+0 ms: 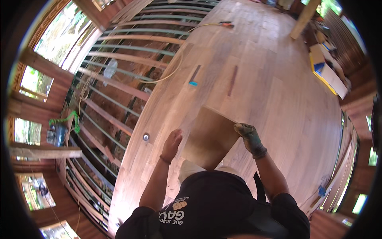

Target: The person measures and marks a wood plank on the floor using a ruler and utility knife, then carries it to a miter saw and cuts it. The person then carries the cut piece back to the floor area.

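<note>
A tan rectangular board (pixel 211 137), plain-faced, is tilted in front of my body above the floor. My right hand (pixel 250 138), in a grey-green work glove, grips it by the far right corner. Just off the board's left edge is my left hand (pixel 172 144), bare, with a dark band at the wrist. Its fingers are stretched toward the board and seem to hold nothing. Farther ahead on the floor lie a dark strip tool with a blue end (pixel 193 77) and a thin reddish-brown strip (pixel 232 81).
Wood-look planks (pixel 274 99) cover the floor, ending on the left at exposed joists (pixel 115 89) over bare ground. A small round metal object (pixel 146 137) sits near that edge. An orange tool (pixel 226 24) with a cable lies far ahead. Opened cartons (pixel 328 69) stand far right, beyond a wooden post (pixel 304 20).
</note>
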The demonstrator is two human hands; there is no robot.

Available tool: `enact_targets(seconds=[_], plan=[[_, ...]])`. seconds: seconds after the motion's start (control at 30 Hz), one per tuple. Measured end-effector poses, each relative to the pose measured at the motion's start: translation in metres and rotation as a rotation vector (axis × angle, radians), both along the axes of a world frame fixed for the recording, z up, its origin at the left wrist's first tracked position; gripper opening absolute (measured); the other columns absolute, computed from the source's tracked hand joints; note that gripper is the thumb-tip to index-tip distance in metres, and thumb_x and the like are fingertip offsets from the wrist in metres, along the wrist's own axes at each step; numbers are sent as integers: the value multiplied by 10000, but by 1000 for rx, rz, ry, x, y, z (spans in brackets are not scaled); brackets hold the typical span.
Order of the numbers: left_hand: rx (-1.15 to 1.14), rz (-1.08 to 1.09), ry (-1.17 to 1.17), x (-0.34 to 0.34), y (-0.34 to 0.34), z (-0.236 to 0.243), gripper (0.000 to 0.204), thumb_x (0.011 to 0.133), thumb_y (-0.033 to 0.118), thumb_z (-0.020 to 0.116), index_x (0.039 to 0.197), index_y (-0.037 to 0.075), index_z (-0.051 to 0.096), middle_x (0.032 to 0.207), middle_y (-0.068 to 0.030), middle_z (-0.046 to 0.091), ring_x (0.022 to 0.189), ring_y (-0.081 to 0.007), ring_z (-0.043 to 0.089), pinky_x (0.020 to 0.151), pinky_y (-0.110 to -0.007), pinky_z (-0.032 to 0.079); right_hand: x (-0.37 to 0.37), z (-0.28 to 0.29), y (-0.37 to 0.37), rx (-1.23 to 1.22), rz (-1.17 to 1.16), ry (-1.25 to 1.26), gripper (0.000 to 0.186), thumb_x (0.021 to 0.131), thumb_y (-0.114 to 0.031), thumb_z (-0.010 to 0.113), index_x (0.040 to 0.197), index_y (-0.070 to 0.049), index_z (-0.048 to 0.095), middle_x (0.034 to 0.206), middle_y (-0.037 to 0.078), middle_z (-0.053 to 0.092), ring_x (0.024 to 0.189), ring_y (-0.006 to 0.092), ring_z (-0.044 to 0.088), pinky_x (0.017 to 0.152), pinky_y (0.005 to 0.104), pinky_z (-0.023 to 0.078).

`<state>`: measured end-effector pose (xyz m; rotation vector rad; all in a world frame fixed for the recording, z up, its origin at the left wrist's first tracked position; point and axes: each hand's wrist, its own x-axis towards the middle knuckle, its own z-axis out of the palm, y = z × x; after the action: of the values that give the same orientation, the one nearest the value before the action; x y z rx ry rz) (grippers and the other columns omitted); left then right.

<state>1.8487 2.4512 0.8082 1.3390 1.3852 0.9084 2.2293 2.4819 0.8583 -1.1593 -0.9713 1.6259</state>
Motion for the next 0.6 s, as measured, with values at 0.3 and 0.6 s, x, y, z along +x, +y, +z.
enact_targets(seconds=[0.3, 0.6], plan=[[-491, 172, -489, -14, 238, -70, 485, 1044, 339, 617, 1323, -58, 618, 1248, -105, 674, 1143, -177, 630, 985, -326, 507, -106, -41, 322, -42, 197, -70, 359, 1043, -323, 606, 1181, -12, 722, 1073, 53, 737, 980, 140, 692, 872, 307, 549], [-479, 630, -576, -3, 474, -53, 510, 1047, 362, 607, 1306, -77, 579, 1215, -120, 687, 1087, -195, 664, 950, -330, 541, 59, -167, 490, -116, -126, -383, 548, 978, -191, 696, 1454, 25, 532, 1185, 93, 723, 1060, 128, 681, 896, 244, 534]])
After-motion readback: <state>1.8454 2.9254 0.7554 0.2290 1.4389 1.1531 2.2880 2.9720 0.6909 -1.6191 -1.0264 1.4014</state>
